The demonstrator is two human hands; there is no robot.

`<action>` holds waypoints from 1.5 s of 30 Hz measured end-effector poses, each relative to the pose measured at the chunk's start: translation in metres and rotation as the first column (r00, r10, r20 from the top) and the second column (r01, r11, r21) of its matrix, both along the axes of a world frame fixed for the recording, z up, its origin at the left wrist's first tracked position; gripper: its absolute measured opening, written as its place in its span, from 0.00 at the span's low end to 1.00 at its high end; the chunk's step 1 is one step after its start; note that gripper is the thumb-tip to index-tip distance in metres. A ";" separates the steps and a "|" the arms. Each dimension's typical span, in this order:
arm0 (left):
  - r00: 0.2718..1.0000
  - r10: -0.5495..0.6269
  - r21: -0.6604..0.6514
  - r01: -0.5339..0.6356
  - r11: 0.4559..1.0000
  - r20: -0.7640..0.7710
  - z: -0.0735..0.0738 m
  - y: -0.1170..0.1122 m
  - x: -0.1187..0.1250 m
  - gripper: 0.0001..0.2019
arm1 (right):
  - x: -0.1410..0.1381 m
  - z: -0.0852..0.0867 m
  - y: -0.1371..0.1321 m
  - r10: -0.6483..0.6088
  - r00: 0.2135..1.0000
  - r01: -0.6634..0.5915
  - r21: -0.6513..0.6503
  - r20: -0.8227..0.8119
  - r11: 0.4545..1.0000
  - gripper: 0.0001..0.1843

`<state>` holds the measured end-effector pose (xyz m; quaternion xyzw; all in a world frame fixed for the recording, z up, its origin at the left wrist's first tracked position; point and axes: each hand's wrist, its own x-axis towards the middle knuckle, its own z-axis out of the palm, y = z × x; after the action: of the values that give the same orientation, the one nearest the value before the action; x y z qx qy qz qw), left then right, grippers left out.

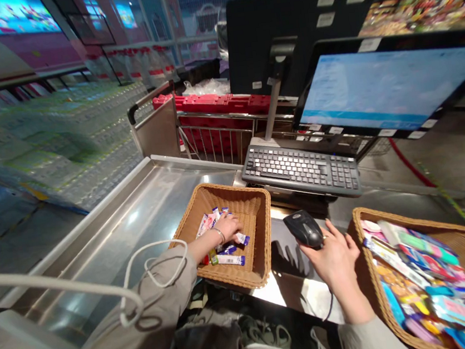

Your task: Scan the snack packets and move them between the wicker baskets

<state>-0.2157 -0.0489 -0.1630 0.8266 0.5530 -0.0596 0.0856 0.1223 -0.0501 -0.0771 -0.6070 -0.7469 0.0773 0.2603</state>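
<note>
My left hand (228, 228) reaches into a square wicker basket (260, 233) and rests, fingers bent, on several small candy packets (227, 256) lying in it; I cannot tell whether it grips one. A bracelet circles that wrist. My right hand (334, 255) holds a black handheld barcode scanner (305, 229) just above the counter, between the two baskets. A second, larger wicker basket (364, 277) at the right is full of several colourful packets (425, 281).
A black keyboard (301, 169) and a lit tilted monitor (386, 89) stand behind the baskets. A steel checkout counter (136, 213) runs to the left. Red shopping baskets (216, 106) sit behind a metal rail. A white cable (151, 268) loops over my left sleeve.
</note>
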 end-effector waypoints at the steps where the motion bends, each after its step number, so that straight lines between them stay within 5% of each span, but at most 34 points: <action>1: 1.000 0.029 0.006 -0.029 1.000 0.002 0.001 0.002 0.002 0.16 | 0.001 0.000 0.000 -0.006 1.000 0.006 0.003 -0.001 1.000 0.27; 16: 0.996 0.082 -0.043 -0.083 0.996 -0.036 -0.004 -0.011 -0.019 0.34 | 0.017 -0.011 -0.004 -0.079 0.997 0.079 -0.018 0.017 0.997 0.28; 23: 0.998 -0.031 -0.025 0.030 0.999 -0.055 -0.019 -0.006 -0.040 0.17 | 0.017 -0.011 -0.004 -0.080 0.996 0.081 -0.030 0.027 0.996 0.27; 31: 0.993 -0.086 -0.036 0.084 0.996 -0.085 0.002 -0.010 -0.039 0.06 | 0.018 -0.011 -0.005 -0.077 0.997 0.077 -0.022 0.006 0.997 0.26; 34: 0.990 -0.128 -0.072 0.123 0.990 -0.061 0.007 -0.014 -0.039 0.07 | 0.019 -0.012 -0.005 -0.078 0.997 0.078 -0.011 -0.004 0.997 0.25; 40: 0.996 0.058 -0.070 -0.062 0.996 -0.060 0.010 -0.017 -0.036 0.16 | 0.023 -0.014 -0.006 -0.081 0.997 0.081 -0.011 0.001 0.997 0.25; 45: 0.994 0.066 -0.120 -0.076 0.990 -0.086 0.006 -0.011 -0.044 0.16 | 0.024 -0.010 -0.009 -0.084 0.996 0.084 -0.003 -0.007 0.996 0.26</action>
<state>-0.2600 -0.0600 -0.1573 0.7965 0.5803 -0.1243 0.1160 0.1464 -0.0590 -0.0871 -0.6381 -0.7195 0.0696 0.2651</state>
